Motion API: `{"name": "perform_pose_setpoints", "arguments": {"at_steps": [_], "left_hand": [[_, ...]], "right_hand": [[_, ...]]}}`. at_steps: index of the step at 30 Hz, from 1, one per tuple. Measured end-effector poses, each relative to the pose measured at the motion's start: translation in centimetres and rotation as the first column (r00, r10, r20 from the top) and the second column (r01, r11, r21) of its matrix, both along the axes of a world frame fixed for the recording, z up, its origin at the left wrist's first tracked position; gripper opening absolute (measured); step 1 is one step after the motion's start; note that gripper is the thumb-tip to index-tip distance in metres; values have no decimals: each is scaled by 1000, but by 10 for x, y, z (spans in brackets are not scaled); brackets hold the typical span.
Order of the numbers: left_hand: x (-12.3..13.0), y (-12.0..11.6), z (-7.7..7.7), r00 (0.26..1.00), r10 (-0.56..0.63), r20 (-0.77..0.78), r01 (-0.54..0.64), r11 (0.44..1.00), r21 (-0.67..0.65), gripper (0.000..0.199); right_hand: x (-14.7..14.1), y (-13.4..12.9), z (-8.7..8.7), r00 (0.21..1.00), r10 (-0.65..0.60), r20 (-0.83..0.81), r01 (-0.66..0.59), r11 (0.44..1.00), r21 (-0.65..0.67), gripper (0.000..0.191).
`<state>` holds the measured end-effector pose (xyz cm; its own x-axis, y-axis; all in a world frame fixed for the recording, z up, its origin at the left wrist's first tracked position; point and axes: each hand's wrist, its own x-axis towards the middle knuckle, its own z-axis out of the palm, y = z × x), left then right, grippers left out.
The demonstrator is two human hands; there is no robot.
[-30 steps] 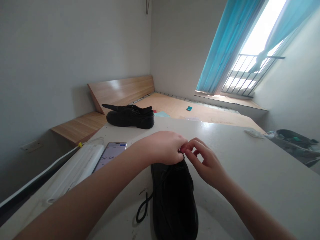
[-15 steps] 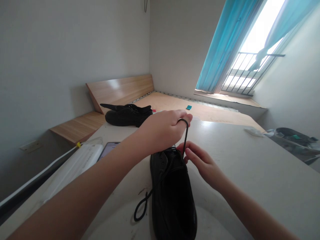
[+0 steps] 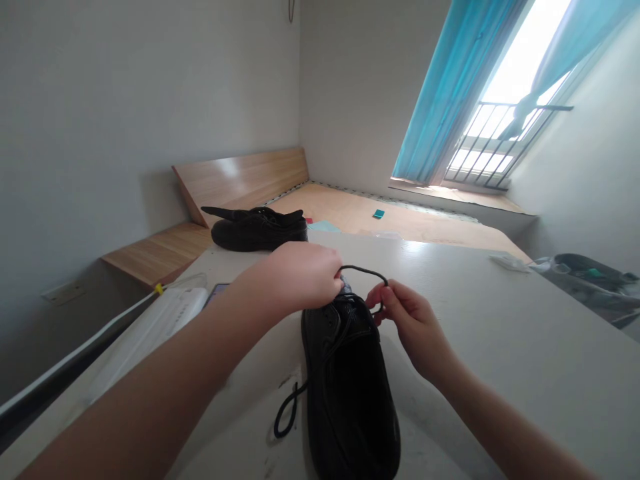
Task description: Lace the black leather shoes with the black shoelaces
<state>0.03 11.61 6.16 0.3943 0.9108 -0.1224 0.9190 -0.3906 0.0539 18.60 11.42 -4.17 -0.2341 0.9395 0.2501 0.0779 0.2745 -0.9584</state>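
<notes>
A black lace-up shoe (image 3: 320,407) rests on the white table, its opening toward me and its toe hidden behind my left hand. A dark shoelace (image 3: 367,270) arches from my left hand (image 3: 305,277) across to my right hand (image 3: 413,323). The left fingers are closed on the lace over the front of the shoe. At the shoe's right edge, my right thumb and fingers pinch the same lace near the eyelets. The other lace end hangs in a loop on the left side. A second black shoe (image 3: 260,230) stands at the table's far left.
On the left of the white table (image 3: 480,320) lie a white box-like object (image 3: 160,320) with a cable and a partly covered phone (image 3: 216,292). Beyond is a wooden board surface (image 3: 430,223) with a small teal item (image 3: 379,214). A bin (image 3: 595,280) stands at right.
My left hand has come down and to the left, still with the lace. My right hand has shifted slightly right and now pinches the lace, which bends in an arch instead of hanging straight.
</notes>
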Motion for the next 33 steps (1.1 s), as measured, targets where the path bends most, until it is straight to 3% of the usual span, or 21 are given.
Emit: {"name": "perform_pose_setpoints", "arguments": {"at_steps": [3, 6, 9, 11, 13, 15, 19, 23, 26, 29, 33], "left_hand": [[1, 0, -4, 998, -42, -52, 37, 994, -102, 24], [2, 1, -6, 996, -79, -48, 73, 990, -117, 26], [2, 3, -6, 991, -128, -35, 123, 986, -115, 30], [1, 4, -5, 988, -152, 1, 152, 982, -111, 32], [1, 5, -3, 987, -148, 68, 156, 978, -135, 33], [2, 5, 0, 981, -112, 161, 142, 971, -192, 35], [4, 6, 4, 950, -10, 311, 102, 954, -282, 39], [1, 2, 10, 886, -60, 460, 184, 956, -229, 38], [-4, -4, 17, 787, -114, 607, 281, 941, -189, 33], [-6, -12, 24, 739, -152, 656, 324, 934, -149, 35], [-5, -24, 32, 721, -194, 665, 323, 944, -75, 35]], "right_hand": [[3, 5, 4, 986, -23, -166, 5, 994, -111, 33], [10, 4, 10, 981, 48, -186, -65, 994, -88, 35], [14, -6, 16, 985, 170, -9, -168, 979, 120, 36], [14, -14, 20, 965, 206, 164, -249, 917, 311, 36], [13, -20, 22, 937, 187, 296, -309, 839, 448, 35], [11, -20, 20, 928, 126, 350, -300, 810, 503, 31], [6, -7, 6, 940, -55, 337, -107, 890, 442, 14], [3, 5, -11, 940, 4, 340, -93, 965, 246, 19], [4, 8, -15, 943, 60, 328, -123, 977, 176, 21], [6, 10, -15, 945, 65, 322, -130, 974, 186, 19], [6, 9, -13, 925, -78, 371, -30, 960, 278, 15]]}}
